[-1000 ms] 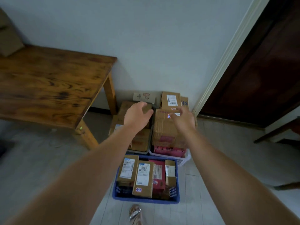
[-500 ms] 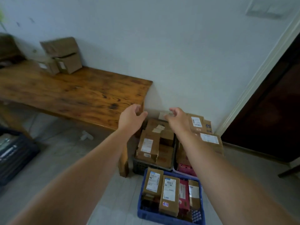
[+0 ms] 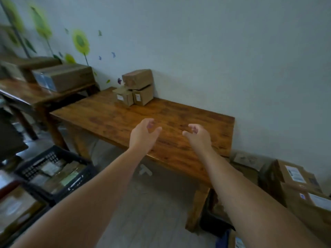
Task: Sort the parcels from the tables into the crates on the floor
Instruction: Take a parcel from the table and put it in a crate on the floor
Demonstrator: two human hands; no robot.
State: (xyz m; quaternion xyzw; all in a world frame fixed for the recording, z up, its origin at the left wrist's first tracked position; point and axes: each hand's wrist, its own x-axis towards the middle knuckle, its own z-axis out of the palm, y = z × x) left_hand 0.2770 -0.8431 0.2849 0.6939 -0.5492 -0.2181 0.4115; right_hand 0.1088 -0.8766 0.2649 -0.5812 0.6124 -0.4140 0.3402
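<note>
Single head-worn view, facing forward and down, wooden table (image 3: pixel 179 119) near

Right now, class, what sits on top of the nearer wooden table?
Three cardboard parcels by the wall: two side by side, one stacked on them. Anything behind them is hidden.

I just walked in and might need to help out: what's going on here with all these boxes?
A person is sorting parcels by hand. Both the left hand and the right hand are empty, fingers loosely curled, held out over the brown wooden table. Three small brown cardboard parcels sit stacked at its far edge by the wall. On the floor to the left, a black plastic crate holds parcels.
</note>
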